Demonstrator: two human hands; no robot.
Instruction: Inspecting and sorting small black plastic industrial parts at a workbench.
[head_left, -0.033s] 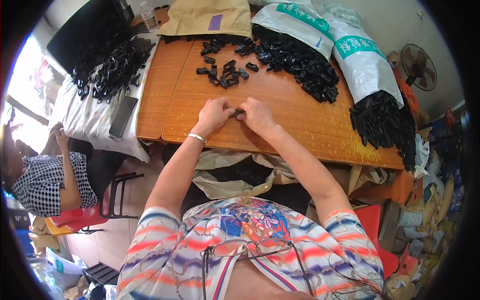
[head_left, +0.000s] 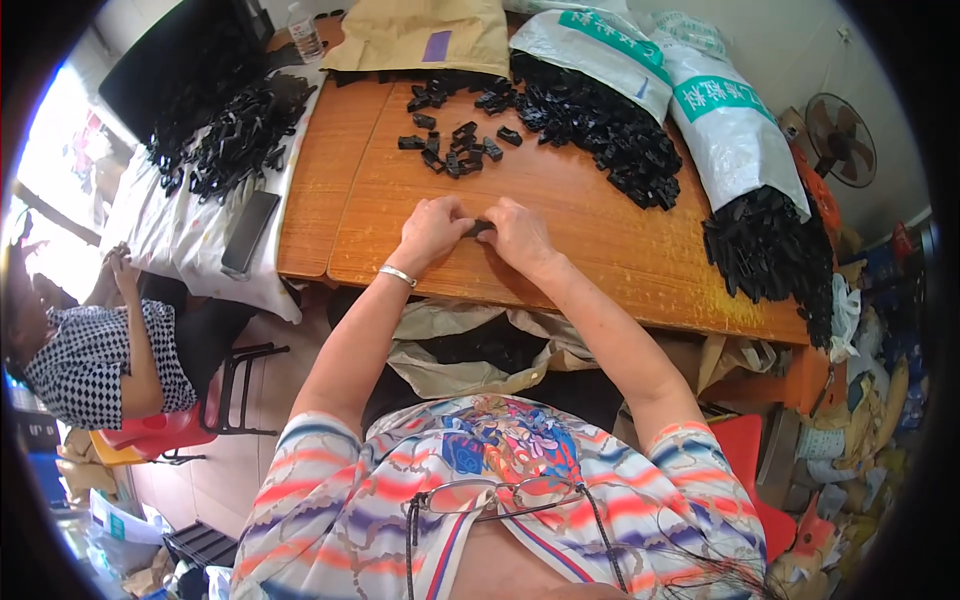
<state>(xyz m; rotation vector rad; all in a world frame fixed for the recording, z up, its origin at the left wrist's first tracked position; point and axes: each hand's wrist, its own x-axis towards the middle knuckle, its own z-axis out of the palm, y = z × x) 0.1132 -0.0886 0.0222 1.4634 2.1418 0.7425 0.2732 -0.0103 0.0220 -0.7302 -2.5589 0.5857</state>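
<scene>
Over the near part of the wooden table (head_left: 400,195), my left hand (head_left: 434,230) and my right hand (head_left: 519,236) meet at the fingertips. Both are closed on one small black plastic piece (head_left: 479,228), mostly covered by the fingers. Beyond them lies a loose group of black plastic blocks (head_left: 465,152). Farther right, a large heap of similar black blocks (head_left: 600,135) spreads from the mouth of a white sack (head_left: 595,55). Long, narrow black parts (head_left: 765,245) spill from a second white sack (head_left: 735,130) at the right.
An open sack (head_left: 430,375) with dark contents hangs below the table edge. On a cloth-covered surface at left lie black parts (head_left: 235,130) and a dark phone-like slab (head_left: 250,232). A brown paper bag (head_left: 415,40) rests at the back. Another person (head_left: 105,350) sits at left.
</scene>
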